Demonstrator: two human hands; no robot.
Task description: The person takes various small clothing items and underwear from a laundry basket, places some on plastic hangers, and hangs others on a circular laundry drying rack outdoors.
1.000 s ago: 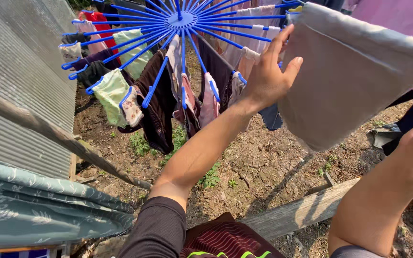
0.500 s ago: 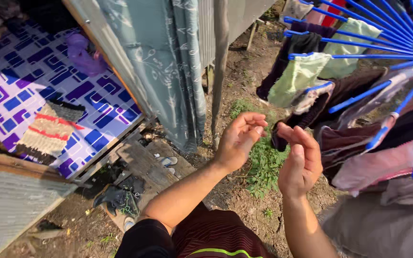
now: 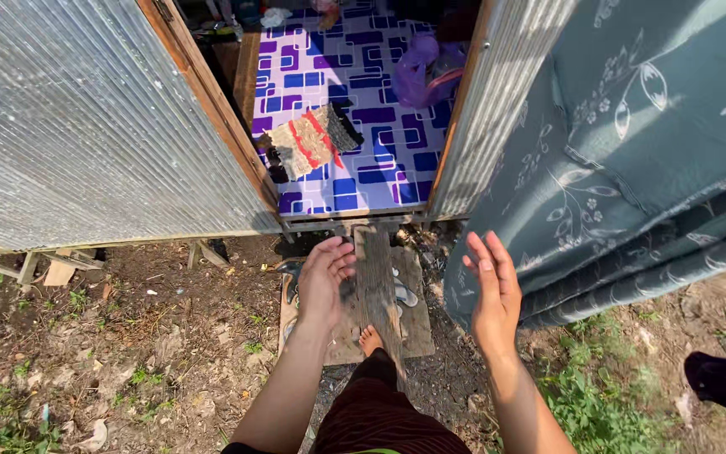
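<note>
I am holding my left hand (image 3: 323, 282) and my right hand (image 3: 493, 290) out in front of me, and both are wide open with the fingers loose. They are holding nothing at all and touching nothing. My dark red shorts (image 3: 380, 412) are showing at the bottom, and my bare foot (image 3: 370, 340) is standing on a wooden plank (image 3: 377, 277). The plank is long, thin, grey and rough, and it is lying on a flat wooden step (image 3: 418, 324) right under my hands. My left hand is hanging just over its left side, and my right hand is off to the right, near the curtain. A small pale slipper (image 3: 405, 296) is lying beside the plank. So my hands are free, I am standing at the step, and I am not inside the door yet. Around me the dirt ground (image 3: 153, 336) is looking dry and crumbly, with green weeds (image 3: 590, 403) on the right. A soft blue-green curtain (image 3: 632, 168) with pale leaves on it is hanging in folds there. On the left a shiny metal wall (image 3: 69, 126) is running along in little ridges, next to a brown wooden door frame (image 3: 212, 101). Past the door, a smooth floor (image 3: 380, 143) is showing purple and blue squares, with a woven mat (image 3: 308, 139) and a purple bag (image 3: 422, 71) lying on it.
</note>
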